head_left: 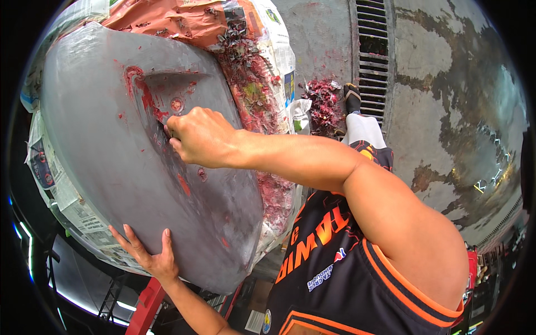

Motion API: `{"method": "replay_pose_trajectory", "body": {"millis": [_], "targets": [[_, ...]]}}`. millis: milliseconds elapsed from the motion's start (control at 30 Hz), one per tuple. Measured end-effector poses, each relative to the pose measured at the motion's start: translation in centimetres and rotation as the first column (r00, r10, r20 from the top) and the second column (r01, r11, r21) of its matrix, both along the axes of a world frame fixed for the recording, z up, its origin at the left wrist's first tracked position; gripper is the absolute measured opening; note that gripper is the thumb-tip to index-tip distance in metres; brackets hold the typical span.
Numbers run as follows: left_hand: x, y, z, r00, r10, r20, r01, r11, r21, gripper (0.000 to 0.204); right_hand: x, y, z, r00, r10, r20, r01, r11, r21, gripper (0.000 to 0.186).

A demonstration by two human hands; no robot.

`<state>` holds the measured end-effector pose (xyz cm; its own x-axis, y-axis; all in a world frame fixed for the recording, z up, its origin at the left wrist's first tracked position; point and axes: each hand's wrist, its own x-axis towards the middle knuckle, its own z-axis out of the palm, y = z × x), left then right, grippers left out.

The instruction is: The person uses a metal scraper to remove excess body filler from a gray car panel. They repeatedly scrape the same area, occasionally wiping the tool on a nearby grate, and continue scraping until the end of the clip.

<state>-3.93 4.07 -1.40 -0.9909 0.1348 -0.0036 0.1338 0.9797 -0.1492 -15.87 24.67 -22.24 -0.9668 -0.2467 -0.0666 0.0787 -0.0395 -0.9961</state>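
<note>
We risk gouging the curved, matte-grey panel through uneven pressure, our left hand spread-fingered, our right hand clenched, any contents hidden.

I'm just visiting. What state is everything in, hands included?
Panel: grey, with red patches
Right hand: curled shut at the panel; anything inside it is hidden
Left hand: open, fingers spread against the panel
Newspaper: wrinkled, around the panel
Orange paper: crumpled, littered
Floor: blotchy, dark-stained
Flakes: heaped on the floor
Drain grate: set into the floor
</note>
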Motion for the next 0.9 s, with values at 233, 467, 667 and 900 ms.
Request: {"method": "replay_pose_trajectory", "body": {"millis": [233,467,667,900], "targets": [[-0.1,-0.1,0.1,1.0,-0.002,-0.007,0.002,1.0,0.028,0.099,0.0,0.1,-0.1,1.0,-0.014,-0.024,0.014,0.999,-0.04,0.019],[0.0,-0.1,0.0,1.0,0.006,-0.011,-0.006,1.0,0.001,0.099,0.6,-0.2,-1.0,0.998,0.036,0.047,-0.033,0.997,-0.066,0.023],[-0.2,0.1,0.1,1.0,-0.01,-0.002,0.01,1.0,0.008,0.098,3.2,-0.7,-0.9,0.997,0.064,0.043,-0.06,0.994,-0.09,0.022],[-0.1,0.1,0.1,1.0,0.001,-0.002,-0.001,1.0,0.003,0.098,3.6,-0.4,-0.5,0.999,0.049,-0.018,-0.05,0.998,-0.045,0.022]]}}
